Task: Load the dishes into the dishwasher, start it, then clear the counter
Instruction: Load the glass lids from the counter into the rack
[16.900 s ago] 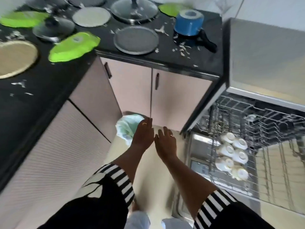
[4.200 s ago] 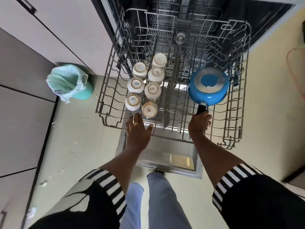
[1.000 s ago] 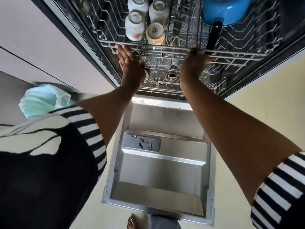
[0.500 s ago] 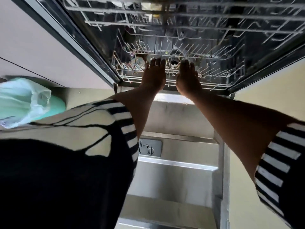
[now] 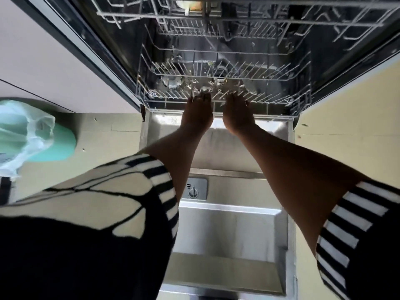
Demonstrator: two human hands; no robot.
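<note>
Both my hands are on the lower rack [image 5: 270, 79] of the dishwasher [image 5: 121, 40]. My left hand [image 5: 198, 114] and right hand [image 5: 237, 115] sit side by side, close but apart, with their fingers hooked over the middle of its front rail. The rack's long side runs left to right across my view, front rail facing me, tines standing up. It lies straight ahead of my knuckles, inside the tub, its front edge just over the hinge of the open door [image 5: 227, 230]. That door lies flat under my forearms, its dispenser [image 5: 196, 189] between them. The upper rack [image 5: 216, 18] sits above, inside. A lined bin [image 5: 43, 137] stands at left.
</note>
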